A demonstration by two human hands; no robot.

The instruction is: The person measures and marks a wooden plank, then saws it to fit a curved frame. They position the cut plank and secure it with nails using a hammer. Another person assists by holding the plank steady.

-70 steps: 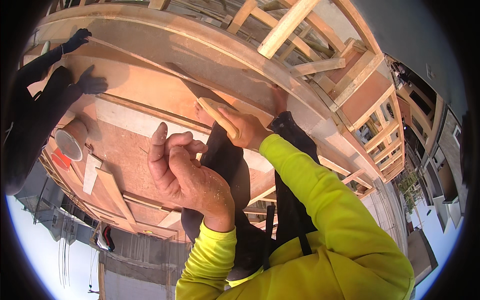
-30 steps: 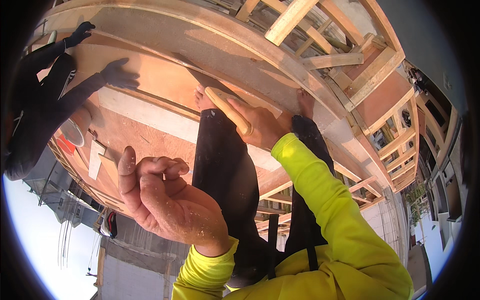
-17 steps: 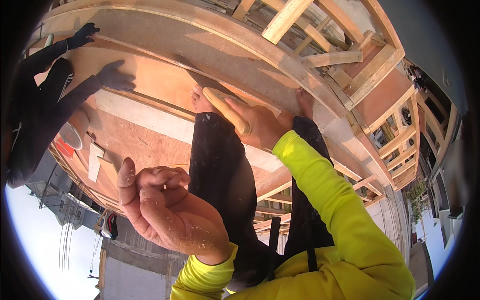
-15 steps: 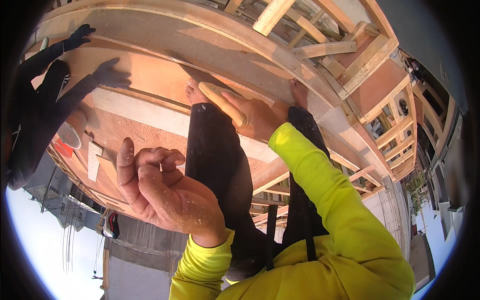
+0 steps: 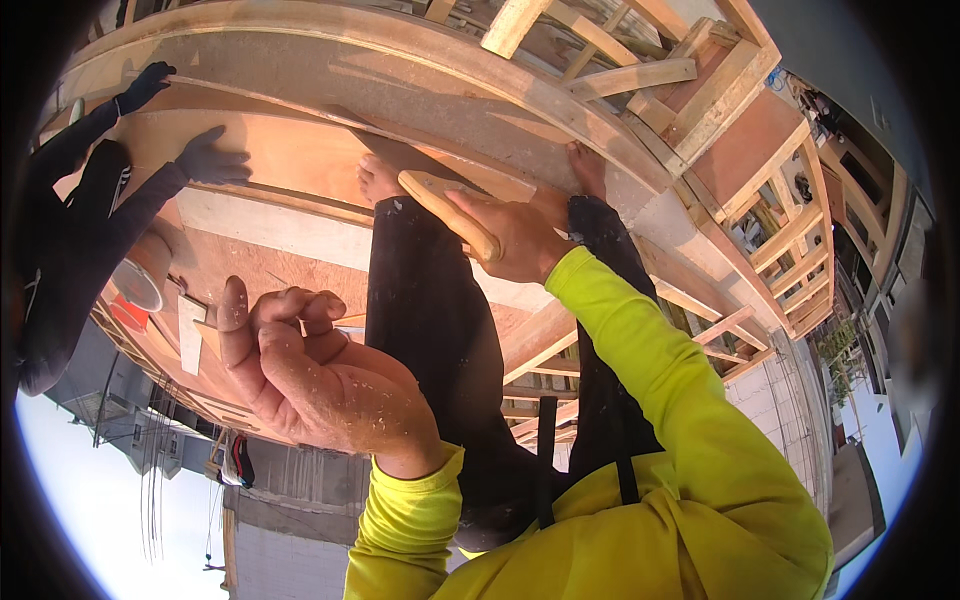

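Note:
My right hand [image 5: 520,238] grips a pale wooden handle [image 5: 450,215] with a rounded end, held out over the boards between my legs. A dark tapering shape lies beyond the handle; whether it is the tool's blade or a shadow, I cannot tell. My left hand [image 5: 315,375] is raised in front of my left leg, palm partly up. Its fingers are loosely curled and apart, nothing visible in them, and pale specks dot the skin. Under my bare feet lies a long, smooth plywood strip [image 5: 290,150] beside a raised curved timber edge [image 5: 380,30].
At the left, a co-worker's gloved hand [image 5: 213,158] rests on the plywood, their other glove near its far edge. A bucket [image 5: 140,283] stands below that arm. Open timber framing [image 5: 700,110] with gaps runs along the right. A pale wall [image 5: 280,555] lies at the lower left.
The view has shifted slightly, so the surroundings sit a little left and higher. Both my hands keep the same pose, and the wooden handle stays in my right hand.

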